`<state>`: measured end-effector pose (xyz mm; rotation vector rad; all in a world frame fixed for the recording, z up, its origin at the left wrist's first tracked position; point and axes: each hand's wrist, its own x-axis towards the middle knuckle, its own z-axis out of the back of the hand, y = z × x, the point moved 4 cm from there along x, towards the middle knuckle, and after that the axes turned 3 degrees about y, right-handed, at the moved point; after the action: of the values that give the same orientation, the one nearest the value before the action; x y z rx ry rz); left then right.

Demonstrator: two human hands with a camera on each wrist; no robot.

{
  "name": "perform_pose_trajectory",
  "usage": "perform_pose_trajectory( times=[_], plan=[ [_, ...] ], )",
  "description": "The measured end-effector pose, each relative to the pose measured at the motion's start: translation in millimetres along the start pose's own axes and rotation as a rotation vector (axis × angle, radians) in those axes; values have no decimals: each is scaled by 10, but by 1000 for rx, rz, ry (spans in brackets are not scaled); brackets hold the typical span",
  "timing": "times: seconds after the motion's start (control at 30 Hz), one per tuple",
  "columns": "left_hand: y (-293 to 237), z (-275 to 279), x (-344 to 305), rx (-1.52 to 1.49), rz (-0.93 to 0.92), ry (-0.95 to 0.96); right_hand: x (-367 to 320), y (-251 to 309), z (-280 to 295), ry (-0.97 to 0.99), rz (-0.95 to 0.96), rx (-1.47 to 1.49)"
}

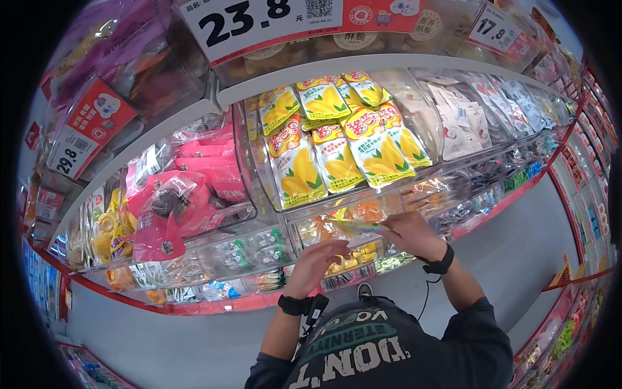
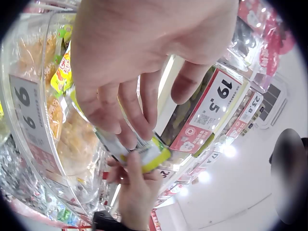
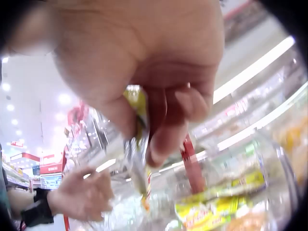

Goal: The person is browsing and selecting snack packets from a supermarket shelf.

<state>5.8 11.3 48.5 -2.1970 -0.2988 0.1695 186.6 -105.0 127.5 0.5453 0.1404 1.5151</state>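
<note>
Head view: 1 yellow-and-white packet [image 1: 364, 227], flat, above the lower bin of orange-toned goods [image 1: 372, 210], on the person's side of the upright mango packets [image 1: 379, 152]. Long axis: roughly crosswise, running from the right hand [image 1: 414, 235] toward the person's left. Right hand: nearer of the 2, thumb and fingers pinching 1 end. Left hand [image 1: 322, 264]: fingers apart, loosely bent, holding nothing, near the packet's other end, slightly closer to the body; whether a fingertip touches it, cannot tell. Wrists: 1 black band [image 1: 440, 259] on the right, 1 on the left.
</note>
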Motion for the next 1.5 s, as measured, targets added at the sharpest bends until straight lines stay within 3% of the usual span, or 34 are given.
perform_pose_trajectory(
  times=[0.07,0.17,0.27,0.3,0.4,0.43,0.53,0.63,0.77,1.0,1.1,1.3,1.4,1.5],
  plan=[
    [58,128,-68,176,-16,-100,-43,113,358,216,7,28],
    [68,152,-15,530,10,-142,-124,302,877,176,257,116],
    [113,173,169,482,-5,-404,-134,539,1338,32,175,342],
    [297,369,277,325,-87,-336,-153,565,1389,-138,189,391],
    [256,406,546,277,-101,-452,-55,689,1329,-598,163,346],
    [277,431,603,231,-102,-466,35,751,1319,-654,227,82],
    [401,602,790,184,-44,-454,328,929,1278,-710,307,-257],
    [408,651,812,178,-21,-465,650,848,1131,-526,244,-574],
    [436,799,814,33,19,-500,694,786,953,-173,317,-407],
    [381,743,831,-21,-86,-505,467,799,888,-280,494,-426],
    [441,818,866,-48,-64,-564,495,768,839,-414,461,-498],
    [400,713,772,-98,-163,-677,505,781,883,-413,348,-421],
    [427,775,700,46,-237,-617,391,779,960,-467,355,-319],
    [233,388,469,65,-214,-587,6,712,1004,-627,506,-226]
  ],
)
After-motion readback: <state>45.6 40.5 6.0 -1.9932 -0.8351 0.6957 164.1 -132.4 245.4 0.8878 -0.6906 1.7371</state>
